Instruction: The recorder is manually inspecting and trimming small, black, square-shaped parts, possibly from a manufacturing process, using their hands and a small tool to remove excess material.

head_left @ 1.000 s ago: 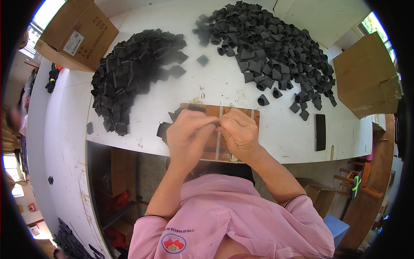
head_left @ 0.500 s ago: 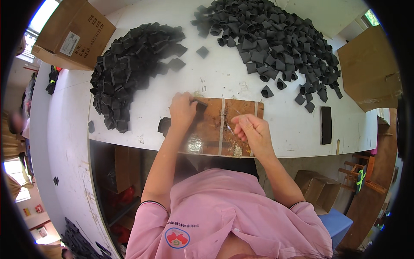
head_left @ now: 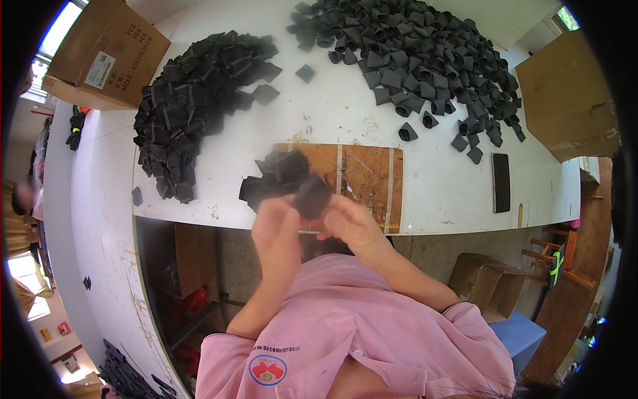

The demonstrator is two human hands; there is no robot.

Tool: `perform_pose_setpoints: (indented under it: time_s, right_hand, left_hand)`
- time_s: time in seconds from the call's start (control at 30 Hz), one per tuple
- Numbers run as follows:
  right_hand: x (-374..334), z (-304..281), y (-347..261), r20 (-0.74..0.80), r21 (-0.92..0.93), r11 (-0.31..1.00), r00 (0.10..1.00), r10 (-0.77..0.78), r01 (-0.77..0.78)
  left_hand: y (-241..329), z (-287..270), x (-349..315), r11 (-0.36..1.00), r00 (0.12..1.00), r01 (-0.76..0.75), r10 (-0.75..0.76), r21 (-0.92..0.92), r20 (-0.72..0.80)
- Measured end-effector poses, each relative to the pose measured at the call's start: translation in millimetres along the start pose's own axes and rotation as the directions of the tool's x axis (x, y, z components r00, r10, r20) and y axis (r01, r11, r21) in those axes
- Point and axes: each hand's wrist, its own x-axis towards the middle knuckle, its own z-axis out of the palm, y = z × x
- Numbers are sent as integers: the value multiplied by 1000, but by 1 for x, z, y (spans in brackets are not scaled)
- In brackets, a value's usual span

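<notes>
Both hands raised off the counter point(head_left: 425, 186), close together at chest height. Left hand point(head_left: 276, 223) and right hand point(head_left: 349, 223) pinching one black piece point(head_left: 311, 196) between the fingertips, fingers curled in around it; piece looks part-folded or being shaped, exact form hard to tell under the fingers.

Just beyond the hands: small cluster of flat black pieces point(head_left: 272, 176) lying on and beside a bare wooden board point(head_left: 365, 179) set into the counter's near edge.

Farther out, ahead and to the left of the hands: large heap of flat black squares point(head_left: 193, 100), loosely stacked. Ahead and to the right: larger spread of black pieces point(head_left: 419, 53) that look folded or rolled into open shapes, with a few strays trailing toward the board.

Well right of the right hand: dark flat rectangular object point(head_left: 502, 183), lying alone. Cardboard box point(head_left: 109, 53) far left beyond the flat heap; another cardboard sheet or box point(head_left: 565, 100) far right.

Progress, judged from the piles: a good share apparently already shaped, going by the right-hand spread; sizeable flat heap on the left not yet worked, plus the small cluster by the board. One piece in hand, mid-handling. Roughly midway, perhaps a little past.
</notes>
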Motion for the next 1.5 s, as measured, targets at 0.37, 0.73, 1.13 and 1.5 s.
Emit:
perform_pose_setpoints:
  time_s: [0.37,0.73,1.13,1.5]
  right_hand:
    - [-2,-32,-32,254,292,936,960,121,-195]
    - [-4,-37,-22,-22,-377,924,997,-73,60]
    - [-2,-13,-23,304,-856,98,648,-699,507]
    - [6,-15,-27,358,-847,13,590,-723,531]
  left_hand:
    - [12,9,10,839,858,477,-380,-262,346]
    - [10,14,11,927,902,366,-376,84,211]
    - [-16,36,-1,509,865,-447,455,736,211]
    - [-19,33,2,577,900,-409,383,707,208]
